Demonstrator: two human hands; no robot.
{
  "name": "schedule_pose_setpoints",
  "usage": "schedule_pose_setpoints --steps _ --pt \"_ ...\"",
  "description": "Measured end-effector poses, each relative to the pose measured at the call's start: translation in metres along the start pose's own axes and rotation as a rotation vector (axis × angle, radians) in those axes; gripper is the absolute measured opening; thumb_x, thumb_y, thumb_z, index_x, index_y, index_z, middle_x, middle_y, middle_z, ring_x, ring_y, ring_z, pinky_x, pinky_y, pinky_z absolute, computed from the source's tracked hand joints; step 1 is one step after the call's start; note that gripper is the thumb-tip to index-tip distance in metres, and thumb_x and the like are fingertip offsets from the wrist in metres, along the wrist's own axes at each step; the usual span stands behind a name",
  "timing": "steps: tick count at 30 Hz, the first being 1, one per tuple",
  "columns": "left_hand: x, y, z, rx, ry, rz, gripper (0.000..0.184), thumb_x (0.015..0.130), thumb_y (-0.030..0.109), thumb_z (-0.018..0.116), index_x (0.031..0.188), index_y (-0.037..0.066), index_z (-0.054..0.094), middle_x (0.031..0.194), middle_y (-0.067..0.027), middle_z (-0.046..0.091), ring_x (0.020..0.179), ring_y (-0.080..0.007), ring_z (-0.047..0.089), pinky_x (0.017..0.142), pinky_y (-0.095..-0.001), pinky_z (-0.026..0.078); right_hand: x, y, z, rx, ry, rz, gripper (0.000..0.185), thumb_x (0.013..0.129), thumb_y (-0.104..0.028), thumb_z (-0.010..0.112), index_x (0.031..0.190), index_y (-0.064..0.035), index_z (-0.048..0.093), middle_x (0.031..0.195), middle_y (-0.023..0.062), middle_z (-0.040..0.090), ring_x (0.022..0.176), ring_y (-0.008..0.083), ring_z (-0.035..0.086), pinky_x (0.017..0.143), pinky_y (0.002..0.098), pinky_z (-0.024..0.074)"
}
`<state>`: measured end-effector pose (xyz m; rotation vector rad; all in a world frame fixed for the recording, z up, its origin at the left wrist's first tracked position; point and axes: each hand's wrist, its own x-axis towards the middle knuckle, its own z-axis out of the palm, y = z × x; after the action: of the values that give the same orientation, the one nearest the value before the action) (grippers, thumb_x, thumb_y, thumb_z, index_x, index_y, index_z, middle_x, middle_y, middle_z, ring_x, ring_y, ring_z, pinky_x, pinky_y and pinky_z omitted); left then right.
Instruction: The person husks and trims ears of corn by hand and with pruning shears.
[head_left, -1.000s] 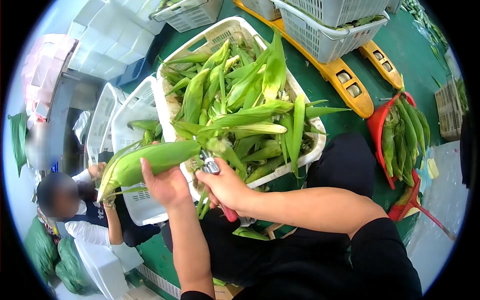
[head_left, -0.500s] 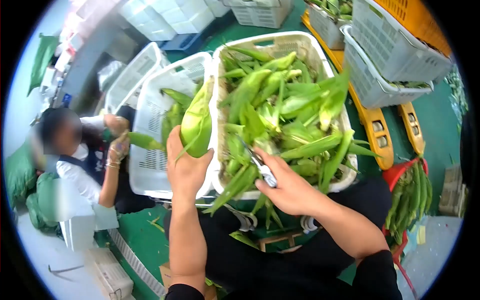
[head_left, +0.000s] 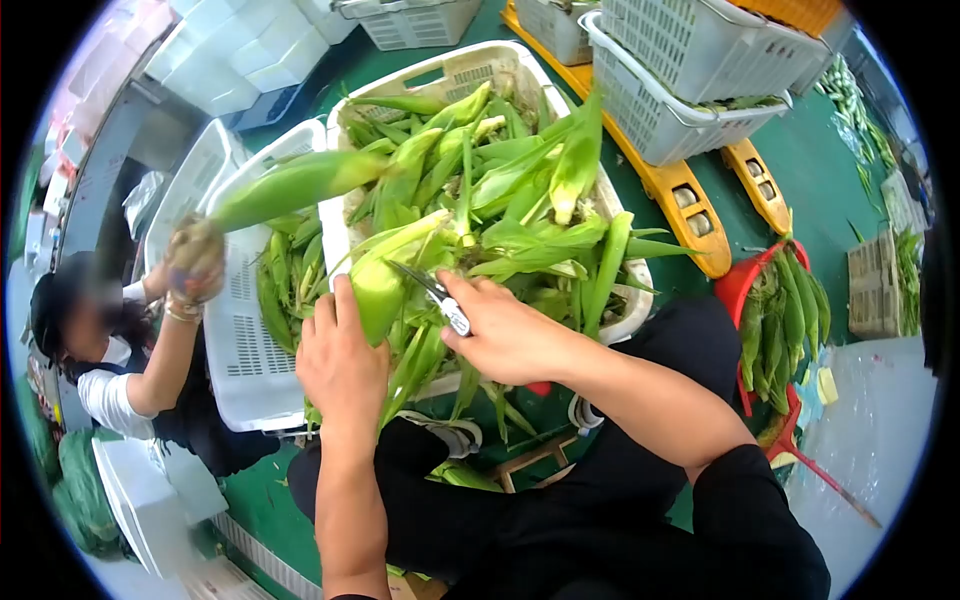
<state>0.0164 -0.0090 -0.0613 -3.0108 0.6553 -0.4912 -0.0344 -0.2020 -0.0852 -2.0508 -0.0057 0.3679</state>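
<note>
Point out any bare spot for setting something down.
Green floor lies bare between the yellow pallet jack and the beige crate at far right; a narrower strip separates the pallet jack from the white corn crate. That crate is crowded: heaped, with the left hand holding a corn ear and the right hand a pointed tool there.

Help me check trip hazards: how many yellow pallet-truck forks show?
2: one fork right of the corn basket, the other fork farther right; stacked crates may hide more.
</note>
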Motion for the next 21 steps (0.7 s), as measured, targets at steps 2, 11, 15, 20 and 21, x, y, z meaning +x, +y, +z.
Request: schedule_pose_setpoints --steps 2,11,15,20,21 --pt "-0.003 0.003 0.005 -0.048 -0.022 0.024 0.074 0.064 0.006 0.076 0.133 0.005 0.048 0.107 -0.0128 0.062 0.091 -0.0320 0.061 0.075 -0.0406 0.052 0.001 0.006 0.000 0.027 -0.011 0.007 0.070 0.096 -0.025 0.056 0.151 0.0034 0.024 0.121 0.0311 0.050 0.118 0.0460 0.050 0.102 0.0453 0.0409" --pt "-0.004 0.007 0.015 0.025 -0.010 0.058 0.080 0.063 0.006 0.077 0.136 0.005 0.046 0.106 -0.0116 0.060 0.092 -0.0311 0.061 0.074 -0.0399 0.052 0.013 0.011 0.004 0.008 -0.042 0.090 0.064 0.097 -0.027 0.052 0.150 0.0011 0.028 0.126 0.0298 0.050 0.122 0.0448 0.050 0.101 0.0473 0.0425" --pt "-0.002 0.006 0.016 0.022 0.011 0.067 0.081 0.062 0.006 0.078 0.136 0.006 0.046 0.107 -0.0110 0.060 0.093 -0.0308 0.061 0.075 -0.0395 0.052 0.012 0.011 0.006 -0.055 0.028 0.067 0.060 0.096 -0.027 0.053 0.146 -0.0003 0.034 0.113 0.0271 0.058 0.111 0.0432 0.057 0.095 0.0472 0.0457" --pt "0.000 0.002 0.010 -0.190 -0.105 -0.014 0.080 0.063 0.008 0.078 0.136 0.005 0.046 0.107 -0.0122 0.059 0.096 -0.0357 0.060 0.082 -0.0413 0.052 0.016 0.012 0.003 0.032 0.009 0.122 0.050 0.093 -0.028 0.055 0.137 -0.0038 0.049 0.100 0.0244 0.067 0.096 0.0433 0.064 0.087 0.0476 0.0501" --pt "0.000 -0.006 0.007 -0.307 -0.128 -0.125 0.080 0.063 0.008 0.078 0.136 0.004 0.046 0.107 -0.0127 0.059 0.098 -0.0367 0.060 0.084 -0.0416 0.051 0.015 0.013 0.001 0.041 -0.015 0.090 0.051 0.093 -0.028 0.056 0.137 -0.0046 0.049 0.102 0.0240 0.067 0.097 0.0425 0.064 0.087 0.0470 0.0503"
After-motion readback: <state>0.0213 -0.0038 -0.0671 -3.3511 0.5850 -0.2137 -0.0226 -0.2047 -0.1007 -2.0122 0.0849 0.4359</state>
